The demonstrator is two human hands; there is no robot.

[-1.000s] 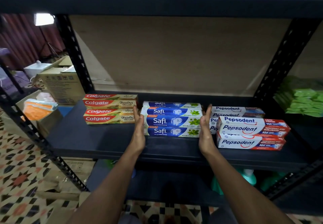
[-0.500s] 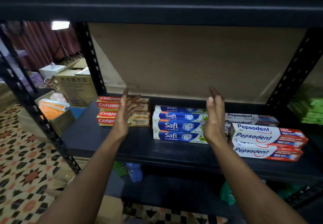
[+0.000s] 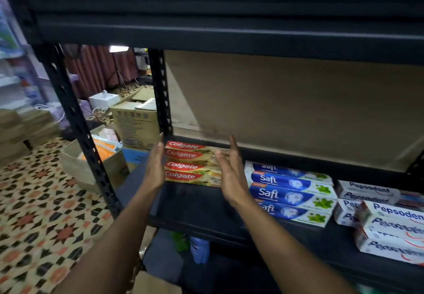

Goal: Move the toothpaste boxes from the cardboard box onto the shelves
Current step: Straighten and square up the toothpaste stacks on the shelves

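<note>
Nearest the camera, two bare forearms reach up from the bottom edge toward the black shelf [image 3: 206, 204]. The left hand [image 3: 156, 167] is flat and open, fingers straight, held upright at the left end of the Colgate boxes [image 3: 191, 164]; whether it touches them is too blurred to tell. The right hand [image 3: 230, 174] is open too, fingers spread and relaxed, grasping nothing, in front of the right end of that same stack and hiding it.

On the shelf, the Colgate boxes lie in a red-and-gold stack at the left, lengthwise along the board. Just to their right sit the blue Safi boxes [image 3: 291, 190], stacked in rows, labels facing out. Further right, the white Pepsodent boxes [image 3: 387, 222] pile up toward the frame edge, slightly skewed.

Below, on the lower shelf, a blue bottle [image 3: 199, 247] stands in shadow. A corner of brown cardboard [image 3: 156, 284] pokes in at the bottom edge.

Out to the left, a patterned tile floor [image 3: 39, 213], then an open basket [image 3: 75, 165] with an orange packet inside. Behind that, a printed carton [image 3: 135, 124] sits by the rear upright [image 3: 161, 94]. At the back, a brown backboard [image 3: 286, 110] closes the shelf bay, and a red curtain [image 3: 96, 68] hangs beyond a bright lamp [image 3: 118, 48].
</note>
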